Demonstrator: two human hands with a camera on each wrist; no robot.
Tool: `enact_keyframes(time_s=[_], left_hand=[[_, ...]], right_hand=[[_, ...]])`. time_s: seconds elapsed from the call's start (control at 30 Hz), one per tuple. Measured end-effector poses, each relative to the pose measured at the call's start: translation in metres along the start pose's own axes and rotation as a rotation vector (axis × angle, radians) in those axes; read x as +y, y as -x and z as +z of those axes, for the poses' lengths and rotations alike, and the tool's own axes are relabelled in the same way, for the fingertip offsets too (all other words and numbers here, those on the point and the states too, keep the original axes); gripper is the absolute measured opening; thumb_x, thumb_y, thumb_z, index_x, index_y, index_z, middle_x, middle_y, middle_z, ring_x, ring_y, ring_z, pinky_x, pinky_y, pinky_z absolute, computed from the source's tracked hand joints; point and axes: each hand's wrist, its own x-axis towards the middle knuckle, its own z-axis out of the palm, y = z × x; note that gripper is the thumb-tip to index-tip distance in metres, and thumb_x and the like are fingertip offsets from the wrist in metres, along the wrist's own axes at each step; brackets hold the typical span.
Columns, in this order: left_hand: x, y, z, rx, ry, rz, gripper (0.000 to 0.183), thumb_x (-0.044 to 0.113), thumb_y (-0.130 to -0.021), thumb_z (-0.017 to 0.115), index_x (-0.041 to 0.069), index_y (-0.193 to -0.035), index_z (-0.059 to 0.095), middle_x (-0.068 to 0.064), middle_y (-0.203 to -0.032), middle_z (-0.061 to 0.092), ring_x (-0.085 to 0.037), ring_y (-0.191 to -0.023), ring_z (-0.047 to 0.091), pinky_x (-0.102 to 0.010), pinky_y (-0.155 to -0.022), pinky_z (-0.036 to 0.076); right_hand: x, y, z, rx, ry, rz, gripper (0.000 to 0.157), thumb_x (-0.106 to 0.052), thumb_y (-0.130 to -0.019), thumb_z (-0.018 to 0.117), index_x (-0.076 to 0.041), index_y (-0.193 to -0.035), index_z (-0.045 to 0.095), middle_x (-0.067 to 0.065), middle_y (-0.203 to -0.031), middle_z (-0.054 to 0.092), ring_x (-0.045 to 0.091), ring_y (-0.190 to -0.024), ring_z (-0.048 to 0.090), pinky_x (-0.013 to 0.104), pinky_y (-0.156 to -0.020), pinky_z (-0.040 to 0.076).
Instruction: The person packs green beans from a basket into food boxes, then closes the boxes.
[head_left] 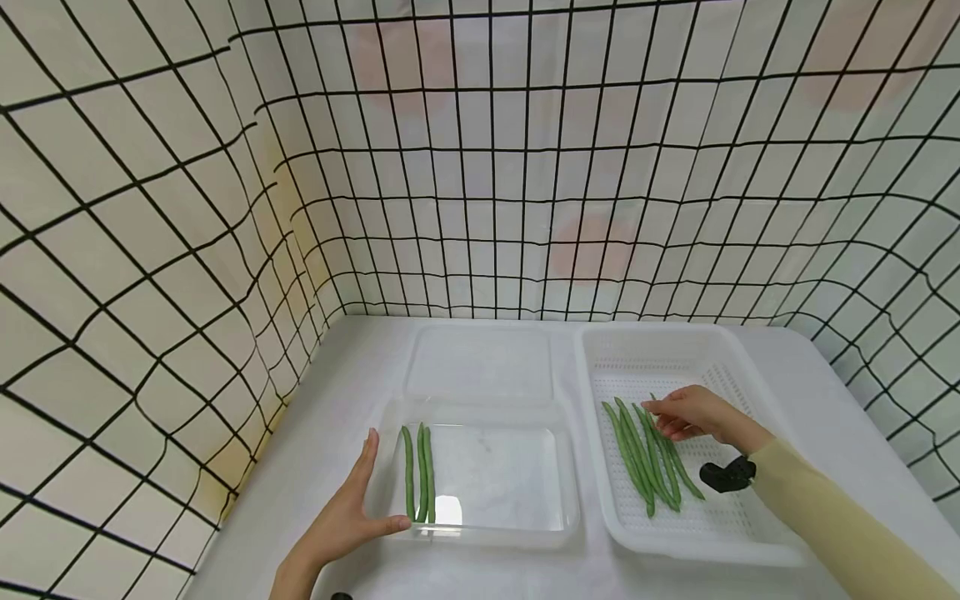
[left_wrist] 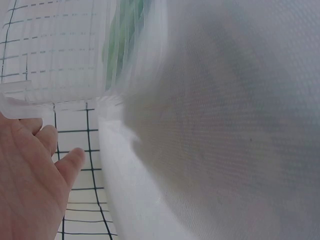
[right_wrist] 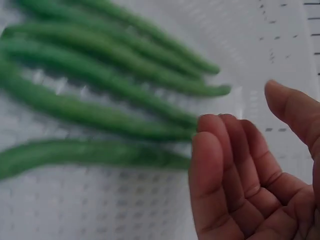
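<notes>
Green beans (head_left: 628,457) lie side by side in a white perforated basket (head_left: 720,529) on the right. My right hand (head_left: 697,417) is over their far ends. In the right wrist view its fingers (right_wrist: 207,165) are bent at the bean tips, with the thumb apart and nothing held. To the left, a clear plastic container (head_left: 502,475) has three green beans (head_left: 423,475) lying lengthwise along its left side. My left hand (head_left: 341,517) rests against that container's left side, fingers stretched along it and thumb at the near left corner.
Behind the container lies a flat translucent lid (head_left: 480,362) on the white table (head_left: 300,467). Black wire mesh (head_left: 491,200) with white cloth behind it encloses the back and sides. A black wrist camera (head_left: 727,475) hangs over the basket.
</notes>
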Motion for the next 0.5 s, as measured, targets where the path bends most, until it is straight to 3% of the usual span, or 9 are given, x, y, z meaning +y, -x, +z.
enact_keyframes(time_s=[0.23, 0.5], left_hand=[[-0.002, 0.001, 0.0, 0.002, -0.004, 0.003, 0.125, 0.044, -0.067, 0.084, 0.031, -0.152, -0.007, 0.0, -0.158, -0.001, -0.03, -0.141, 0.005, -0.062, -0.105, 0.017], [-0.001, -0.001, 0.0, 0.001, -0.005, 0.004, 0.126, 0.045, -0.067, 0.084, 0.027, -0.153, -0.006, -0.002, -0.158, -0.002, -0.033, -0.141, 0.005, -0.063, -0.104, 0.016]], right_hand=[[0.025, 0.004, 0.002, 0.011, 0.136, 0.065, 0.037, -0.035, -0.085, 0.071, -0.002, -0.072, 0.059, 0.006, -0.06, 0.057, 0.014, -0.052, 0.056, 0.029, -0.053, 0.051], [0.034, 0.005, 0.006, 0.014, 0.118, 0.058, 0.035, -0.028, -0.082, 0.075, -0.007, -0.064, 0.054, 0.004, -0.054, 0.054, 0.012, -0.047, 0.054, 0.027, -0.049, 0.051]])
